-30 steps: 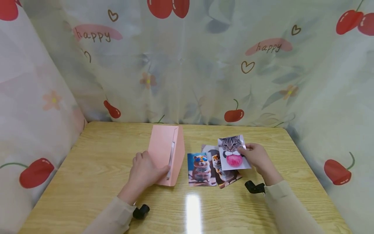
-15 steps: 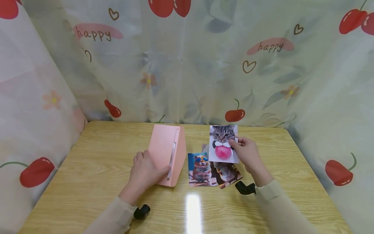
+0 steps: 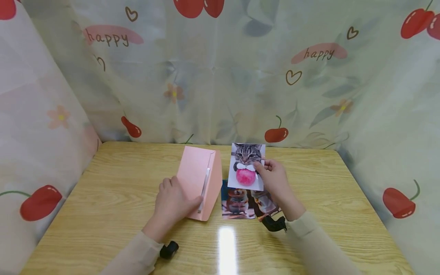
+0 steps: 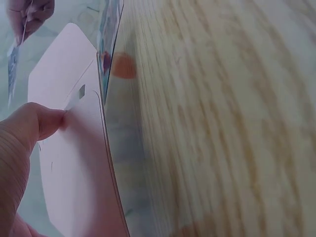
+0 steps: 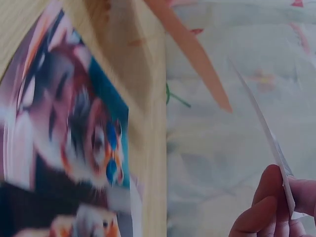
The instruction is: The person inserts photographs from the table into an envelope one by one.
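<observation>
In the head view my left hand (image 3: pixel 173 200) grips a pink card folder (image 3: pixel 196 172), tilted on the table, its narrow side turned right. My thumb presses by a pale slit in the pink card (image 4: pixel 84 163), as the left wrist view shows. My right hand (image 3: pixel 275 179) pinches the right edge of a cat photo (image 3: pixel 245 166) between thumb and fingers, held above the table right of the folder. Under it lie a hamster photo (image 3: pixel 237 208) and another animal photo (image 3: pixel 264 202), partly covered. From the right wrist view, the cat photo (image 5: pixel 266 128) appears edge-on.
A wood-grain table (image 3: pixel 103 191) carries everything. A patterned curtain (image 3: pixel 213 95) with cherries and "happy" lettering encloses its back and sides. Black wrist cameras (image 3: pixel 169 250) jut from both sleeves, the right one close over the lying photos.
My right hand has carried the cat photo left and slightly up, away from over the second animal photo and towards the folder. My left hand and the folder have shifted slightly right.
</observation>
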`<state>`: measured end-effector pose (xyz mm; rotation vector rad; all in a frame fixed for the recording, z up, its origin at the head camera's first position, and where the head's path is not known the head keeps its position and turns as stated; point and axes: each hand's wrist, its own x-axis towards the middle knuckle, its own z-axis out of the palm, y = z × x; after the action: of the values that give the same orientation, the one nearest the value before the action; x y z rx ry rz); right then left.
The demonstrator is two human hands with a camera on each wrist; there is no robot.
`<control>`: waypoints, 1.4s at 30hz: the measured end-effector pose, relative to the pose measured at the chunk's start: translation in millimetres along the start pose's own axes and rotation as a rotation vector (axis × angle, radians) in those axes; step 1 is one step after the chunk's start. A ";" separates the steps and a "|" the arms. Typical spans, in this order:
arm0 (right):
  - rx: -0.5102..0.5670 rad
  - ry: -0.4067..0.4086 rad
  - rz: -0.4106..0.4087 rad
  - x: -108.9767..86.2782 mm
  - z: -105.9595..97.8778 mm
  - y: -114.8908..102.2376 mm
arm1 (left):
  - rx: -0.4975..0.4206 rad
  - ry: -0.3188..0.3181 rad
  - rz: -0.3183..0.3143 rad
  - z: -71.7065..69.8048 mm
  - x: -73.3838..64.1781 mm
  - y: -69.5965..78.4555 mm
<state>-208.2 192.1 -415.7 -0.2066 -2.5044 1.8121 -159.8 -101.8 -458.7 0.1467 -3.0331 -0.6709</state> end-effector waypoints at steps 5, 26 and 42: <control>0.042 -0.006 -0.028 -4.8 16.8 -2.4 | 0.021 0.002 0.007 1.4 -0.1 1.2; -0.062 0.029 -0.167 -15.8 63.1 4.1 | 0.040 0.011 0.007 2.7 -2.2 8.2; -0.162 -0.031 -0.179 -23.9 74.9 3.4 | 0.019 0.031 0.007 5.9 -1.8 6.7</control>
<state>-192.7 119.5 -441.5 0.0400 -2.5962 1.5605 -158.8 -93.1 -461.2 0.1451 -3.0100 -0.6337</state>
